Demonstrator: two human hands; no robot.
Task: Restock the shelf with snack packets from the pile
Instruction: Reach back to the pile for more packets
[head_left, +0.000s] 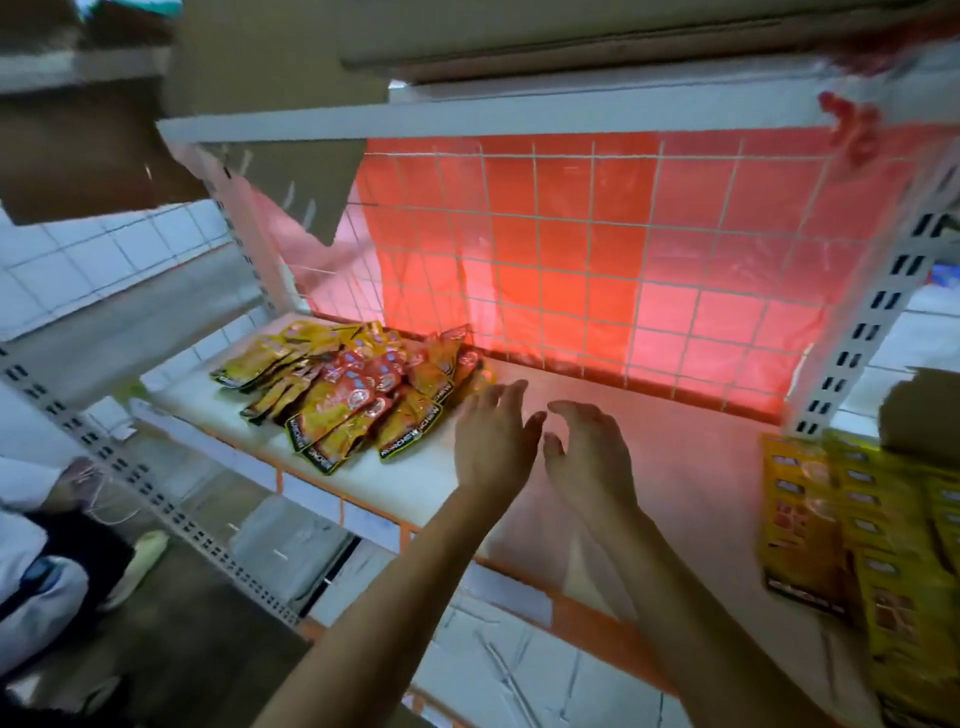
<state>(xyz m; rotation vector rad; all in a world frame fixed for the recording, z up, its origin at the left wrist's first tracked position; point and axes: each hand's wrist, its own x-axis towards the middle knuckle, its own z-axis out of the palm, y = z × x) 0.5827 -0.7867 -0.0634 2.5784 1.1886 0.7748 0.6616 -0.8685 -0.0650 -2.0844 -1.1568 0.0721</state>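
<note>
both hands hover above the flat white shelf board (670, 447), holding nothing: bare left hand (491, 441) fingers straight and spread, bare right hand (587, 460) loosely curled, likely ready to straighten stock. just left, the glossy yellow-and-red snack packets (348, 400) lie overlapped toward the back left corner, long axes front-to-back, black bottom bands facing the front edge.

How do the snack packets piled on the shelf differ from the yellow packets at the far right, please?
The piled packets lie loose and overlapping on the shelf, while the yellow packets sit in tidy flat rows beyond its right post. The piled packets mix red-orange with yellow; the yellow packets are almost all yellow. Both show a dark band along one edge.
</note>
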